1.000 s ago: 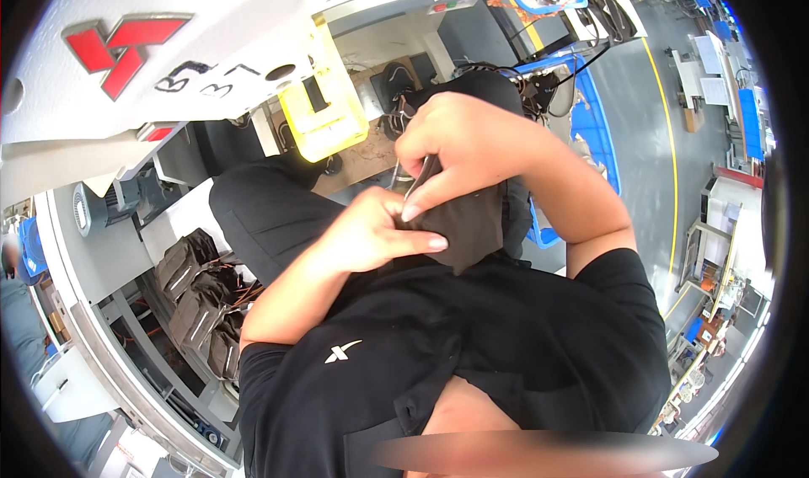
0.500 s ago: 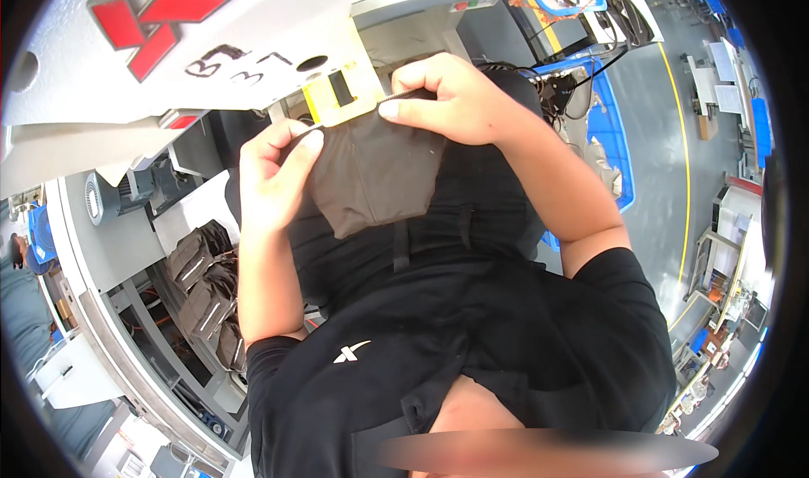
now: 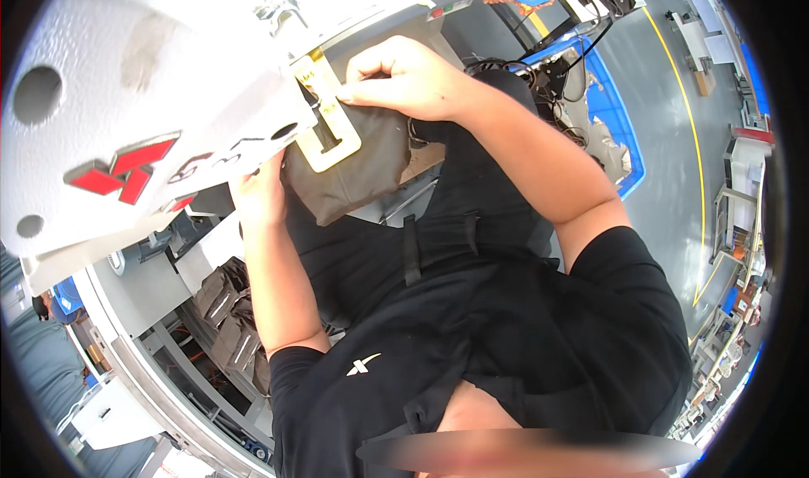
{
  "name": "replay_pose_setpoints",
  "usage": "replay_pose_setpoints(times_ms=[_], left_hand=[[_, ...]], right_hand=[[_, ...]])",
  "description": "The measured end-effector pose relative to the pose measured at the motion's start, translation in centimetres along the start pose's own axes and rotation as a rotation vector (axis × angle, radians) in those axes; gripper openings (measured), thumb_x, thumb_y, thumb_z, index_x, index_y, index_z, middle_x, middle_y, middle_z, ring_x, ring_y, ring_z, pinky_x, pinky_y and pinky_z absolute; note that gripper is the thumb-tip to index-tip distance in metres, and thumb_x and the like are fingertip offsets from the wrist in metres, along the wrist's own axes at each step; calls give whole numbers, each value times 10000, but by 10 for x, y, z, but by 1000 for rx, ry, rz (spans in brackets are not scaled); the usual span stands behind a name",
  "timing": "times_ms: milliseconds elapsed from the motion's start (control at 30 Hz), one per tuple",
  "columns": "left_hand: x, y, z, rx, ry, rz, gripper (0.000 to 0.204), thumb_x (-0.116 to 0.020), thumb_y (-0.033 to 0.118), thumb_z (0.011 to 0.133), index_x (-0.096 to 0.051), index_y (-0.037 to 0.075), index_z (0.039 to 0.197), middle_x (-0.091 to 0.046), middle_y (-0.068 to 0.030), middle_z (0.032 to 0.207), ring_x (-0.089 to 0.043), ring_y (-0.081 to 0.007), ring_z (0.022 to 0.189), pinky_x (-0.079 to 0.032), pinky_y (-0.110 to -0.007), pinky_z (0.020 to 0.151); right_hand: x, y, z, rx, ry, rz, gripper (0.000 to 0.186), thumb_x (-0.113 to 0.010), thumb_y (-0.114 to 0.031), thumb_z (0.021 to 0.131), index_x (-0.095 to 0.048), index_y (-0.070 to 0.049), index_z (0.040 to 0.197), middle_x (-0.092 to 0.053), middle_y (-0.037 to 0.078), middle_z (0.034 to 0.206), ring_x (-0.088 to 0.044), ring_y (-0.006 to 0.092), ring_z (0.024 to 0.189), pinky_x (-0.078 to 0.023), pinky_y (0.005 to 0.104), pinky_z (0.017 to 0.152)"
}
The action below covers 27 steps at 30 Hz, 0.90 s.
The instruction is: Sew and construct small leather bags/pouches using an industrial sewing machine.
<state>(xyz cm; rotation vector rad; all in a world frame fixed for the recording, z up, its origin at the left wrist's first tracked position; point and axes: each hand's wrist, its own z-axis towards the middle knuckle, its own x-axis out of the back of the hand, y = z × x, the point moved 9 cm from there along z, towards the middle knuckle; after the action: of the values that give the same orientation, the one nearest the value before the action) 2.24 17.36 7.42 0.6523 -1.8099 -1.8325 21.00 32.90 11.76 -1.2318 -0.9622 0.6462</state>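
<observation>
A dark brown fabric piece (image 3: 362,179), pouch-like in shape, hangs under the head of a white machine (image 3: 194,82) that carries a red emblem. My right hand (image 3: 404,78) is closed on its upper right edge, thumb against the cloth beside a yellow slotted plate (image 3: 347,137). The plate covers part of the fabric. On the other side, my left hand (image 3: 259,193) grips the fabric's left edge; the machine head hides most of its fingertips.
Several folded dark brown fabric pieces (image 3: 227,309) lie in a pile at left, beside a grey-white bench frame (image 3: 126,343). To the right stands a blue bin (image 3: 622,133) with cables and scraps. A yellow line (image 3: 695,141) runs along the grey floor.
The machine head and yellow plate sit lower in view and overlap more of the fabric. My right hand has shifted up and left in the picture; my left fingers have become mostly hidden.
</observation>
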Motion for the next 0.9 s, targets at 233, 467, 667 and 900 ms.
replay_pose_setpoints(times_ms=[233, 467, 667, 900], left_hand=[[14, -10, 4, -69, 10, 127, 223, -689, 46, 920, -699, -50, 1121, -706, -116, 1142, -641, -241, 1094, -491, -370, 968], [5, -8, -2, -40, 86, -132, 344, -690, 26, 916, -633, -67, 1242, -647, -156, 1289, -609, -256, 1185, -465, -383, 1033], [20, -23, -1, -17, 88, -180, 436, -587, -71, 891, -555, -75, 1326, -650, -171, 1256, -642, -273, 1156, -516, -389, 1019], [21, -17, -2, -53, 12, -189, 151, -678, 102, 916, -656, -27, 991, -690, -163, 1090, -667, -233, 1009, -535, -357, 910]], right_hand=[[0, 1, 6, 38, 0, 32, 202, -674, -183, 954, -701, -12, 851, -583, -40, 700, -473, 45, 695, -407, 250, 654], [-1, 9, 6, -14, -6, 114, 200, -686, -184, 943, -682, -14, 838, -585, -37, 701, -476, 47, 685, -411, 254, 641], [2, 2, 6, 11, -3, 130, 220, -675, -207, 933, -666, -24, 811, -562, -21, 661, -468, 61, 636, -409, 275, 610], [-16, 9, 13, 87, -55, 164, 188, -713, -141, 875, -625, 4, 795, -566, 77, 674, -498, 107, 663, -443, 320, 642]])
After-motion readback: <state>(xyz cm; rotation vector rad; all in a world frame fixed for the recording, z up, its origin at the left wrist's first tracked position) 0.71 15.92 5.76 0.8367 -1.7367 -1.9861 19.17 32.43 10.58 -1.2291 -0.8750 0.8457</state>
